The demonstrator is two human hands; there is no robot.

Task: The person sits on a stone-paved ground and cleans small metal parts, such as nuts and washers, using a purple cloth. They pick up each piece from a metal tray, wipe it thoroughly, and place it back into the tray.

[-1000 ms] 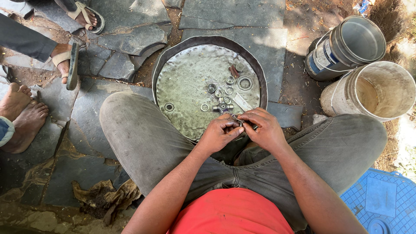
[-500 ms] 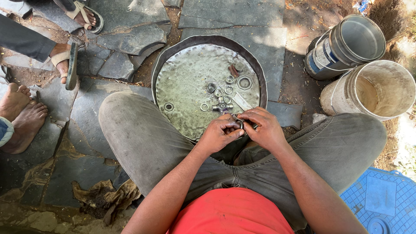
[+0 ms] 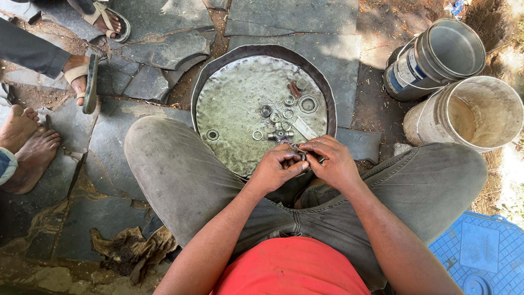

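Note:
I squat over a round dented metal pan [image 3: 234, 109] on stone slabs. My left hand [image 3: 275, 166] and my right hand [image 3: 330, 161] meet at the pan's near rim, fingers pinched together on a small metal part [image 3: 302, 154] that is mostly hidden between them. In the pan lie a cross-shaped metal joint [image 3: 280, 133], a hexagonal nut [image 3: 308, 104], several small rings and bearing cups [image 3: 266, 111], and one ring apart at the left [image 3: 212, 134].
Two empty buckets stand at the right: a metal tin [image 3: 436, 57] and a white pail [image 3: 469, 114]. Another person's sandalled feet [image 3: 82, 76] and bare feet [image 3: 24, 142] are at the left. A dirty rag [image 3: 131, 251] lies by my knee; a blue plastic crate [image 3: 480, 257] sits lower right.
My hands have stayed together over the pan's near rim, with only small finger movements on the part. Nothing in the pan has moved.

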